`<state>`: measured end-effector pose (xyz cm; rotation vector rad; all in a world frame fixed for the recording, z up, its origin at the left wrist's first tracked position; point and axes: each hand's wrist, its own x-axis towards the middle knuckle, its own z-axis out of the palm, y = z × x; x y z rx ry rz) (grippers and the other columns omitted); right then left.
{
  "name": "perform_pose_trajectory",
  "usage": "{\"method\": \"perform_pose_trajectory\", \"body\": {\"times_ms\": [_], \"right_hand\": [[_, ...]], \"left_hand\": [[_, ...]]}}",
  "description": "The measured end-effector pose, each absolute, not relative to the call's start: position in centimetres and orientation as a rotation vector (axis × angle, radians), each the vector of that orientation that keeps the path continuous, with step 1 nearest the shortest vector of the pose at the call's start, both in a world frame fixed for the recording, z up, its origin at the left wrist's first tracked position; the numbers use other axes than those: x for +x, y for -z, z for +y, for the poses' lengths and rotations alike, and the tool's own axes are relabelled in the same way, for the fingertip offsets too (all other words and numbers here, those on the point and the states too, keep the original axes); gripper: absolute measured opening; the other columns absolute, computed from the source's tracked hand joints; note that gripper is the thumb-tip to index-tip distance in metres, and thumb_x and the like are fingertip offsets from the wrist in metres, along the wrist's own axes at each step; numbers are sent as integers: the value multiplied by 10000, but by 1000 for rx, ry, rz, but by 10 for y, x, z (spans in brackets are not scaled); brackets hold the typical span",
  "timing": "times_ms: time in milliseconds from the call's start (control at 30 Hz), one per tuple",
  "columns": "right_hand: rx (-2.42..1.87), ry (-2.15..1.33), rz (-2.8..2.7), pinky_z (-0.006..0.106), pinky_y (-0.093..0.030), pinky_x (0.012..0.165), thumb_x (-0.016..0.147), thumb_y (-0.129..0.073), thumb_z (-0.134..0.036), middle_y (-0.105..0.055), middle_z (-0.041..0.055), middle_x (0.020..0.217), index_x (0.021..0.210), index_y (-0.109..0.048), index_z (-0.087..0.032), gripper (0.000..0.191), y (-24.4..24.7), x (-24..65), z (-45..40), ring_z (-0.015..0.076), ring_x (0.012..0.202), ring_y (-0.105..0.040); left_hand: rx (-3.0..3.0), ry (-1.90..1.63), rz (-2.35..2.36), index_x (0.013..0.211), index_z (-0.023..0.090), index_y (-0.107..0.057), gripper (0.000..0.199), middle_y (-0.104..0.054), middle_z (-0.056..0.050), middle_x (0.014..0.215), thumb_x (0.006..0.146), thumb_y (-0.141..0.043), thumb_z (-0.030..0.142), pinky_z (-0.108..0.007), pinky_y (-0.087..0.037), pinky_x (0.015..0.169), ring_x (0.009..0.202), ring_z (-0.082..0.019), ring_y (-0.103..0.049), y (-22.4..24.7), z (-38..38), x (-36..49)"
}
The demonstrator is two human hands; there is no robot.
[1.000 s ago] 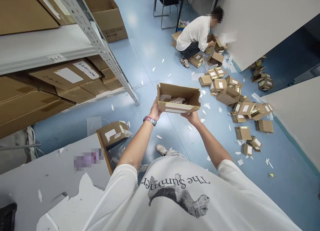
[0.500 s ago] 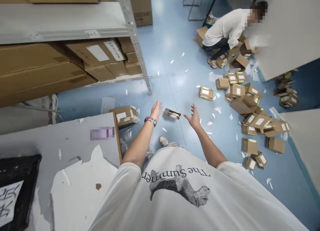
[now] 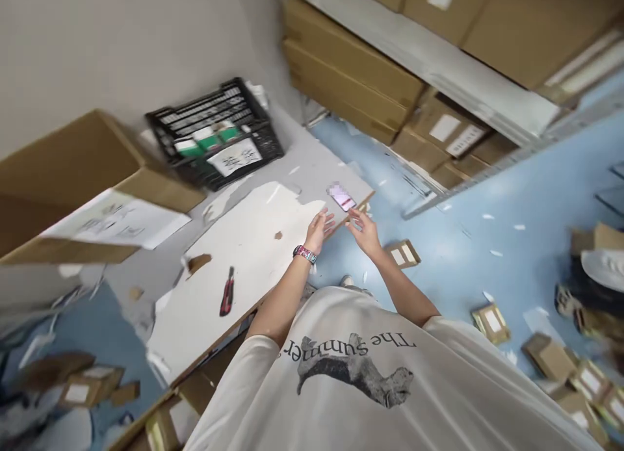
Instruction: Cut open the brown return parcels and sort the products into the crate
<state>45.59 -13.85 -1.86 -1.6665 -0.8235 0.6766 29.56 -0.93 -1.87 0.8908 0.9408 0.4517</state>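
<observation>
My left hand (image 3: 319, 231), with a patterned band on the wrist, is open above the front edge of the worktable (image 3: 292, 116). It holds nothing, and its fingers are stretched out. Beside it, my right hand (image 3: 363, 232) is also open, fingers apart and slightly bent, just in front of a phone (image 3: 341, 196) with a lit pinkish screen. The phone lies near the table's right corner; whether my fingertips touch it I cannot tell. A red and black utility knife (image 3: 227, 294) lies on the white sheet (image 3: 253, 243) covering part of the tabletop.
A black crate (image 3: 214, 136) with green-and-white packs and an open carton (image 3: 97, 191) stand at the table's back. A metal shelf (image 3: 468, 74) holds cartons. Small boxes (image 3: 402, 253) and paper scraps lie on the blue floor. At the right, a person's shoe (image 3: 565, 303) shows.
My view has swung left from the floor to the worktable. Both hands now are over the table edge near the phone. The small open box between them has gone from there.
</observation>
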Motion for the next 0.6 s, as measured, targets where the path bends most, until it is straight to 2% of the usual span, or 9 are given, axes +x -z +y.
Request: {"method": "perform_pose_trajectory", "body": {"times_ms": [200,367,467,600], "right_hand": [[-1592,-947,-1142,537,-621,1201,960,-772,-627,-808,134,1485,1399,-795,-293,552,19,330,-36,320,1347,-781],[-1526,-1144,-1313,540,-636,1184,924,-785,-639,-850,125,1380,1329,-814,-280,542,30,245,12,305,1229,-823],[-1515,-1248,-1431,552,-641,1180,915,-790,-631,-858,118,1354,1312,-818,-287,526,35,207,29,305,1199,-830],[-1458,-1358,-1609,565,-639,1182,914,-779,-611,-848,143,1392,1297,-814,-266,517,33,161,46,325,1208,-835]], "left_hand": [[738,-764,1145,1473,312,-719,671,-749,-169,1583,971,-813,747,-468,-546,1135,1370,-321,-757,35,28,123],[558,-913,1362,1384,282,-737,605,-776,-173,1523,926,-875,651,-412,-575,1068,1275,-278,-787,66,19,-2],[375,-992,1490,1339,266,-746,527,-809,-153,1471,921,-878,561,-373,-595,1022,1220,-247,-799,85,0,-57],[129,-1126,1560,1308,241,-754,510,-854,-150,1336,896,-893,508,-385,-613,1001,1165,-256,-815,98,-29,-96]]}}
